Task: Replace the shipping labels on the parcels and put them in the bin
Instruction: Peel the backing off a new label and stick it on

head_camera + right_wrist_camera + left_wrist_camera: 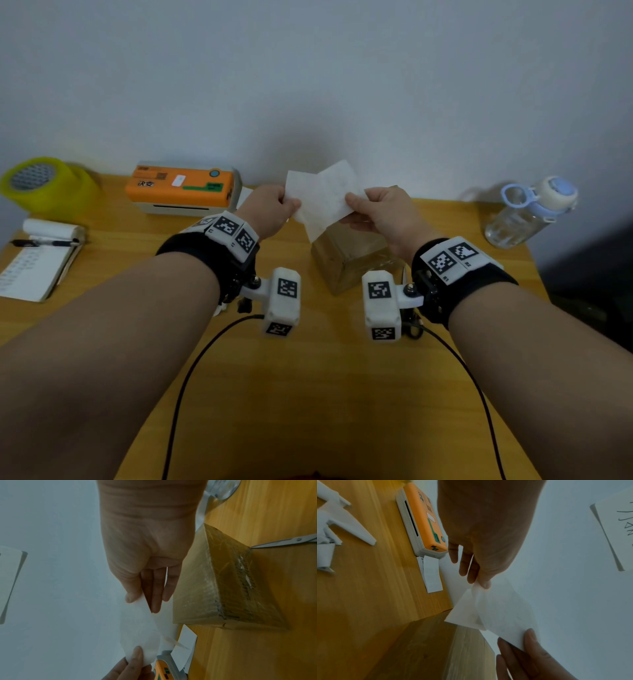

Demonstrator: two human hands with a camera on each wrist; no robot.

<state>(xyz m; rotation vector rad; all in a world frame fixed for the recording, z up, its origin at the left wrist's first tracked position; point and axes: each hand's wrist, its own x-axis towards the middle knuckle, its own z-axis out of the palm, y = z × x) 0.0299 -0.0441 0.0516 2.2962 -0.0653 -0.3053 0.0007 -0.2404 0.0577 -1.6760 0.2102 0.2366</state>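
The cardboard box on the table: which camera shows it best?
The right wrist view: the box shows two taped faces and its torn edge, unobstructed. In the head view the box is partly hidden behind the label and right hand. The left wrist view catches only one blurred corner.

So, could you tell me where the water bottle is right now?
In the head view the water bottle stands at the table's far right edge, right of the cardboard parcel.

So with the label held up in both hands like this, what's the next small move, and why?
Probably keep peeling: the left hand and right hand each pinch a layer of the white label, partly parted, above the cardboard parcel, whose visible faces look bare.
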